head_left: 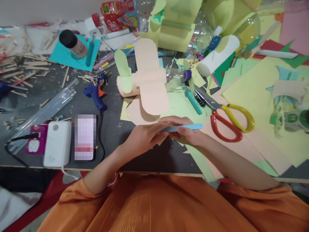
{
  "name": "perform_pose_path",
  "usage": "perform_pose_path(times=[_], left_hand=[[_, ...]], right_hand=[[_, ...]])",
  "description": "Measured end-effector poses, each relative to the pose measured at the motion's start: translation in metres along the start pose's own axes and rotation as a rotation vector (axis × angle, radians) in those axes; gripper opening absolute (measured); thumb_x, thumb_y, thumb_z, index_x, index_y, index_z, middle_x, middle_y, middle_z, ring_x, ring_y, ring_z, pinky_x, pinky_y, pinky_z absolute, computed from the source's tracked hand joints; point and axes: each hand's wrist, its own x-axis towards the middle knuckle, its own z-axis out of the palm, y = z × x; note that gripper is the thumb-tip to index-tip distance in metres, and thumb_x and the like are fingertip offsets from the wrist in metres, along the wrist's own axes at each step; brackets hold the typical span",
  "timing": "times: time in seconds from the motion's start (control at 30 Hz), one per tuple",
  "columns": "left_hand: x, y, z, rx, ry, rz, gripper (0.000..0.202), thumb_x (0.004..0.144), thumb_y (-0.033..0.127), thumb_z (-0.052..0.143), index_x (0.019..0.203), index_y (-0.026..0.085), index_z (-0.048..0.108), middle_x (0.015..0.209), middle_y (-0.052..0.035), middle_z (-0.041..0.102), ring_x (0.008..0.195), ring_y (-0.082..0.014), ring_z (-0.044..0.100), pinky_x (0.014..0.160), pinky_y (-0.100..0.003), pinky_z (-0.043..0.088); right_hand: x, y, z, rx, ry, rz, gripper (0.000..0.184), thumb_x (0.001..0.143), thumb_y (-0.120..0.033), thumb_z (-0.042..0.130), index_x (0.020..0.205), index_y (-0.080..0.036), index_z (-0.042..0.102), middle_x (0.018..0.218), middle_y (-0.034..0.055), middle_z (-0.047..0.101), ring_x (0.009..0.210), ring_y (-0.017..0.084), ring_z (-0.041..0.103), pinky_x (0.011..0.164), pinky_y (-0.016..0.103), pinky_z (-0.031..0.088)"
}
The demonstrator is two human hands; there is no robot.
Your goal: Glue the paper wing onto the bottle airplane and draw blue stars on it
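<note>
Close to the table's front edge, my left hand (146,132) and my right hand (189,134) meet, both closed around a slim light blue stick (191,127). It lies almost level, its free end pointing right; its exact kind does not show, and my fingers cover its left part. Just beyond my hands rests a paper model plane (154,93) with rounded peach wings and a peach tube body. A light green paper strip (123,71) crosses the tube's left end. To the right of my right hand are large scissors (227,120) with one red and one yellow handle.
A blue glue gun (95,95), a phone (84,137) and a white power bank (57,144) lie on the left. Wooden sticks (36,66) are scattered farther back. Plastic bottles (118,14) stand behind. Coloured paper sheets (248,87) cover the right side.
</note>
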Motion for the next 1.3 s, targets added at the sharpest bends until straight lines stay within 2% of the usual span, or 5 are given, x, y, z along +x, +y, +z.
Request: perform_pose_path(times=[0.27,0.57,0.7,0.93,1.3], left_hand=[[-0.023,-0.051,-0.029,0.390,0.373,-0.415,0.028,0.095,0.025,0.041,0.108,0.026,0.067,0.081,-0.0038,0.071,0.075,-0.0218,0.066,0.070,-0.031,0.048],[-0.021,-0.050,-0.027,-0.083,0.655,-0.377,0.039,0.095,0.049,0.059,0.127,0.027,0.063,0.138,-0.0118,0.068,0.125,-0.0265,0.067,0.110,-0.042,0.052],[-0.005,-0.025,-0.009,-0.737,0.767,-0.501,0.029,0.094,0.051,0.057,0.103,0.025,0.060,0.116,-0.0091,0.073,0.110,-0.0224,0.074,0.100,-0.040,0.059],[0.032,-0.017,0.004,-1.273,0.580,-0.666,0.038,0.100,0.051,0.042,0.112,0.023,0.065,0.130,-0.0122,0.073,0.128,-0.0268,0.069,0.101,-0.040,0.061],[0.047,-0.029,0.024,-1.490,0.463,-0.753,0.014,0.086,0.027,0.068,0.096,0.017,0.071,0.114,-0.0118,0.079,0.132,-0.0345,0.066,0.109,-0.048,0.057]], right_hand=[[0.010,-0.016,-0.023,-0.098,0.398,-0.144,0.051,0.080,-0.073,0.067,0.067,-0.023,0.064,0.042,-0.0037,0.052,0.031,0.011,0.034,0.032,0.027,0.022],[0.011,-0.025,-0.028,-0.556,0.932,-0.466,0.048,0.099,-0.074,0.045,0.098,-0.030,0.066,0.053,-0.0028,0.057,0.037,0.016,0.047,0.038,0.033,0.034],[0.017,-0.044,-0.047,-0.916,0.787,-0.629,0.016,0.104,-0.046,0.059,0.102,-0.032,0.066,0.087,0.0051,0.076,0.079,0.026,0.077,0.071,0.043,0.061],[0.071,-0.043,-0.088,-1.378,0.302,-0.343,0.023,0.090,-0.033,0.077,0.102,-0.031,0.058,0.134,0.0099,0.072,0.131,0.037,0.061,0.113,0.064,0.047],[0.052,-0.027,-0.105,-1.516,0.258,-0.288,0.024,0.091,-0.027,0.071,0.098,-0.029,0.048,0.139,0.0199,0.063,0.114,0.032,0.066,0.081,0.045,0.055]])
